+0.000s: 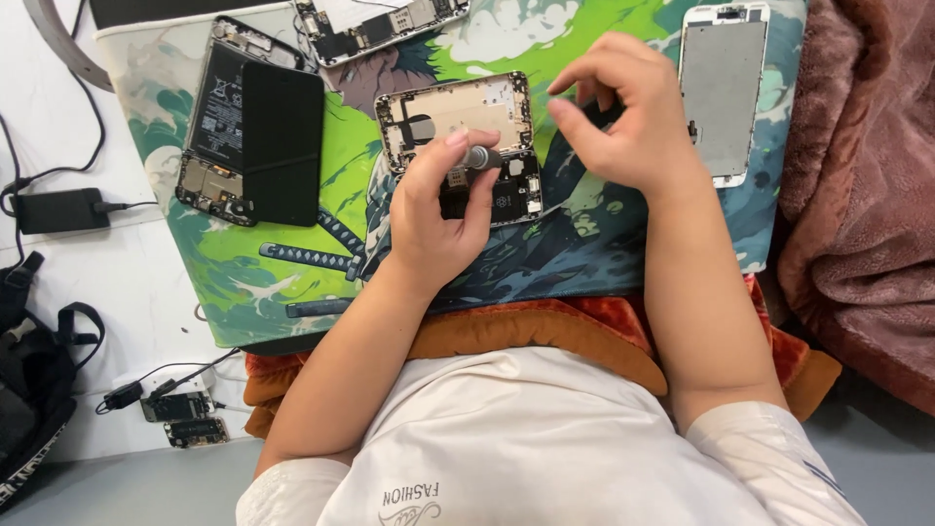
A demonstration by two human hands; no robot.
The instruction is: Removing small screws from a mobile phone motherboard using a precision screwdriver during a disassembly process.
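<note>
Head view looks down on a printed mat (292, 263) spread over the table, with an opened phone shell (458, 112) lying near the middle of the mat's far half. Left hand (433, 209) pinches a slim metal screwdriver (479, 157) between thumb and fingers, its tip down on the shell's lower part by the circuit board (506, 195). Right hand (623, 112) hovers at the shell's right edge, fingers curled narrow as if pinching something tiny (what, I cannot tell). I judge the shell light, stiff and thin, its bared board fragile; it is best held by its side rails, never by the board. The screwdriver is smooth and could slip, so it is gripped near its head. Counted: one screwdriver, one shell in hand, one screen panel (723, 93) at the mat's far right corner, one phone with bared battery (248, 122) toward the far left, one more stripped frame (380, 27) at the far edge.
</note>
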